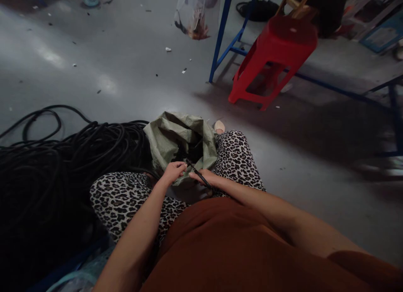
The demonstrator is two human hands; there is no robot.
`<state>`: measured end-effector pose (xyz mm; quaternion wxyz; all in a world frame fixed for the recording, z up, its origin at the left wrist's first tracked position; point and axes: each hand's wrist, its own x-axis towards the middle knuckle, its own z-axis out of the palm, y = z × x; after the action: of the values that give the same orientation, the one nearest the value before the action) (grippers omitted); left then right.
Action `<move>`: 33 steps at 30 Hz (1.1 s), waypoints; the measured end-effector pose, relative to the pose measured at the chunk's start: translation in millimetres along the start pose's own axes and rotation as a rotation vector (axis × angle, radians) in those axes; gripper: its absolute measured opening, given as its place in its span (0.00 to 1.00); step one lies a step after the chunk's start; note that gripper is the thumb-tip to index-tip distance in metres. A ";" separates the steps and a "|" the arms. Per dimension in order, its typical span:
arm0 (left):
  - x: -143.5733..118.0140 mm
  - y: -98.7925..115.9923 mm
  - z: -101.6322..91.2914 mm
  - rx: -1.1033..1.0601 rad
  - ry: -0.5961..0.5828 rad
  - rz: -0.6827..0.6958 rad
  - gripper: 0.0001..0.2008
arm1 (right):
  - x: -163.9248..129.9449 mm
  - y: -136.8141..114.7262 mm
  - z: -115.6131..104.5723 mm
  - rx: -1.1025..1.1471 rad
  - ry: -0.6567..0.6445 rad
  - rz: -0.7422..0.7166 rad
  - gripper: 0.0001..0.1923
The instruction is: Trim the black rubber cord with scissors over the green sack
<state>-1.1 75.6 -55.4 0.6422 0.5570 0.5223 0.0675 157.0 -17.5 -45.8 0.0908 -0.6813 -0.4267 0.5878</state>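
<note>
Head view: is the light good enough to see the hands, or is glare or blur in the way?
Head view: dim; both hands readable, the black piece between them thin and soft; cable pile sinks into shadow; glare on the floor far left; right edge smeared, edges bent.

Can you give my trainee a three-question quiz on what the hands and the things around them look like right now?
1. True or false: both hands hold the same thin black piece over the green sack.
2. Which lies to the person's left? A) a red stool B) a heap of black cable C) a blue frame
3. What colour is the stool on the floor ahead?

Key
1. True: left hand and right hand meet on the thin black piece, above the open green sack.
2. B: the black cable heap.
3. Red: the stool stands by the blue frame.
</note>
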 end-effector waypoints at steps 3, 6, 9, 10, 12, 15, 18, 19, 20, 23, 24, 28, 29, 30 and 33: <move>-0.4 -0.1 -0.1 -0.027 0.006 -0.004 0.15 | 0.7 1.1 1.2 0.003 0.017 0.023 0.32; -0.4 0.2 -0.1 -0.040 0.020 -0.012 0.15 | -0.7 0.6 0.4 -0.007 0.015 0.028 0.33; -0.3 0.3 -0.3 -0.033 0.021 -0.018 0.15 | -2.4 0.2 -0.5 -0.020 0.005 0.016 0.34; -0.2 0.3 -0.4 -0.032 0.021 -0.018 0.15 | -2.9 0.0 -0.6 -0.028 0.004 0.011 0.34; -0.3 0.2 -0.4 -0.031 0.025 -0.017 0.15 | -3.8 -0.4 -0.7 -0.046 0.007 0.002 0.34; -1.1 0.8 -0.2 -0.029 0.026 -0.015 0.15 | -4.5 -0.7 0.1 -0.068 0.024 -0.002 0.34; -1.9 1.6 -0.1 -0.023 0.020 -0.010 0.15 | -3.5 1.2 1.9 -0.068 0.039 -0.009 0.34; -1.9 1.5 -0.2 -0.022 0.019 -0.008 0.15 | -2.8 2.3 2.5 -0.060 0.037 -0.011 0.35; -1.7 1.2 -0.2 -0.021 0.017 -0.008 0.16 | -2.2 3.5 3.1 -0.051 0.032 -0.011 0.35; 0.1 -1.2 -0.4 -0.022 0.014 0.001 0.16 | -1.1 5.6 4.0 -0.032 0.023 0.001 0.37; 0.8 -2.1 -0.5 -0.023 0.011 0.007 0.16 | -1.2 5.6 3.9 -0.029 0.024 0.011 0.37; 2.1 -2.9 -0.7 -0.024 0.010 0.012 0.15 | -2.6 3.7 2.9 0.001 -0.002 0.048 0.37; 1.9 -2.2 -0.8 -0.024 0.011 0.006 0.15 | -2.8 3.3 2.7 0.011 -0.013 0.050 0.37; 1.5 -1.2 -0.8 -0.024 0.011 -0.001 0.15 | -2.8 3.1 2.6 0.018 -0.019 0.046 0.37; -0.2 2.1 -0.8 -0.037 0.013 -0.011 0.14 | -1.7 3.7 2.6 -0.002 0.006 0.023 0.36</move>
<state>-0.8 76.8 -53.5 0.6493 0.5418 0.5281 0.0771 156.5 -21.9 -47.6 0.0845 -0.6881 -0.4190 0.5863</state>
